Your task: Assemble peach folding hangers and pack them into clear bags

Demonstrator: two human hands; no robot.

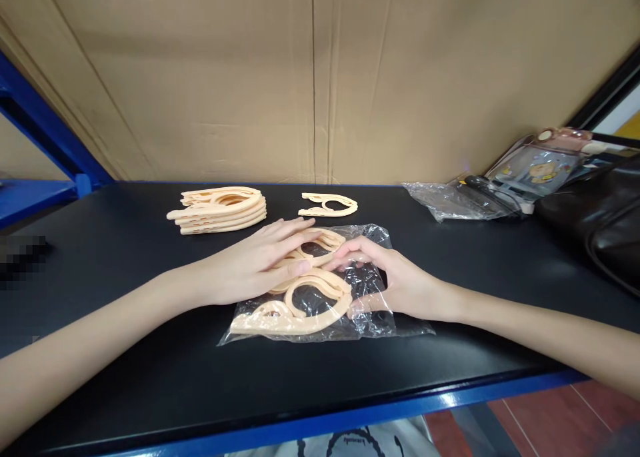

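A clear plastic bag (pixel 373 327) lies on the black table with beige folding hangers (pixel 320 320) inside, one group nearer me and another behind it. My left hand (pixel 255 260) rests flat across the hangers' left part, fingers stretched out over the bag. At the right end of the hangers, my right hand (pixel 395 277) curls its thumb and fingers around the crinkled plastic, the thumb by the nearer hanger and the fingers by the farther one. Behind my left hand sits a stack of beige hangers (pixel 223 210). A single folded hanger (pixel 345 210) lies to its right.
Cardboard (pixel 225 77) walls the back of the black table (pixel 200 377), which has a blue front edge. At the right are an empty-looking clear bag (pixel 455 204), a printed clear pouch (pixel 540 167) and a dark leather bag (pixel 595 210). A blurred dark object (pixel 20 257) is at left.
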